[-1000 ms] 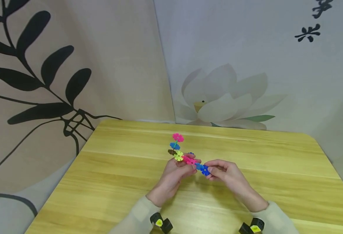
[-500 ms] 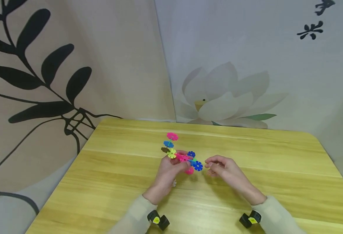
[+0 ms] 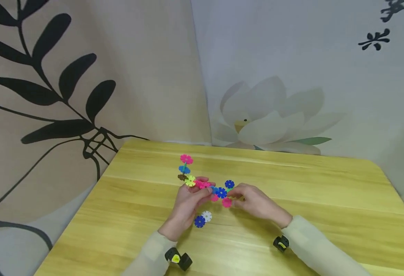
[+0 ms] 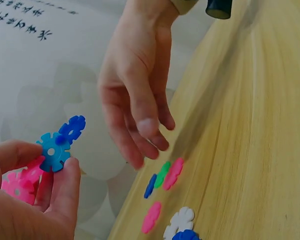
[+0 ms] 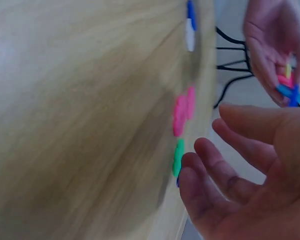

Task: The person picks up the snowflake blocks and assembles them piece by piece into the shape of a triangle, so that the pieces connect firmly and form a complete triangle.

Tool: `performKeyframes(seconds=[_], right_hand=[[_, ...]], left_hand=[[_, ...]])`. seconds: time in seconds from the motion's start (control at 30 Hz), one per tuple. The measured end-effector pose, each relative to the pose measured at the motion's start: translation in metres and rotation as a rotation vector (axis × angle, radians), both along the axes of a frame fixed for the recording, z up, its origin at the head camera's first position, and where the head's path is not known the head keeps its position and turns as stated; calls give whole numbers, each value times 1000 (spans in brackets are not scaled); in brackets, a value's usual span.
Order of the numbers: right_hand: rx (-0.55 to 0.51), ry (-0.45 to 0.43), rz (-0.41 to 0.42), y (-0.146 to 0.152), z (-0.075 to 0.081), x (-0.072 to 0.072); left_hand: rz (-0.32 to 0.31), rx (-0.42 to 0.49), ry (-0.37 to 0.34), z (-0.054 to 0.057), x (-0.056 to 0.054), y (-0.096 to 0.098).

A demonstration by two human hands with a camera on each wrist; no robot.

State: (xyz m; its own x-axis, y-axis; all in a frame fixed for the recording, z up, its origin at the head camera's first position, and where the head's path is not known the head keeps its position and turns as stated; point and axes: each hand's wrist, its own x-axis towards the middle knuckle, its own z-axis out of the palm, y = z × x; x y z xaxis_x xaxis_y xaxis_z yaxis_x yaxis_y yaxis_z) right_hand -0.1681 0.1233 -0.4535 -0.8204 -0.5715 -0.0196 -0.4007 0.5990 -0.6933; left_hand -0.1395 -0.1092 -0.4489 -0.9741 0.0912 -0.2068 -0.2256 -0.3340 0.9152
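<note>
My left hand (image 3: 184, 205) holds a chain of flower-shaped interlocking discs above the table. A pink disc (image 3: 186, 159) tops its raised end, and a dark blue disc (image 3: 221, 193) is at the other end. In the left wrist view, the thumb and fingers pinch a light blue disc (image 4: 50, 160) joined to that dark blue one. My right hand (image 3: 257, 201) holds nothing; its fingers are loosely bent, as the right wrist view shows. Near its fingertips lie loose discs on the table: a green disc (image 5: 178, 157), a pink disc (image 5: 179, 116) and a partly hidden dark blue one.
Closer to me on the wooden table (image 3: 326, 214) lie a white disc (image 3: 207, 216) and a dark blue disc (image 3: 199, 221), side by side. Another pink disc (image 4: 151, 217) lies between these and the farther loose discs. A patterned wall stands behind the table.
My right hand has let go of the chain's dark blue end and moved down to the loose discs. My left hand has drawn the chain leftward, uncovering the discs on the table.
</note>
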Motion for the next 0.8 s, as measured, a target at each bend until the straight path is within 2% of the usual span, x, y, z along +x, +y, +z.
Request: performKeyframes(seconds=[0.23, 0.33, 0.57, 0.7, 0.8], right_hand=[[165, 82, 85, -16, -7, -4], [192, 108, 95, -19, -9, -1], [180, 101, 83, -14, -9, 5], [123, 65, 92, -9, -9, 8], [67, 34, 60, -3, -9, 11]], left_hand=[[1, 27, 4, 1, 1, -2], [7, 30, 3, 2, 2, -1], [0, 38, 3, 2, 1, 4], [-12, 65, 9, 3, 1, 9], [-23, 81, 5, 3, 1, 12]])
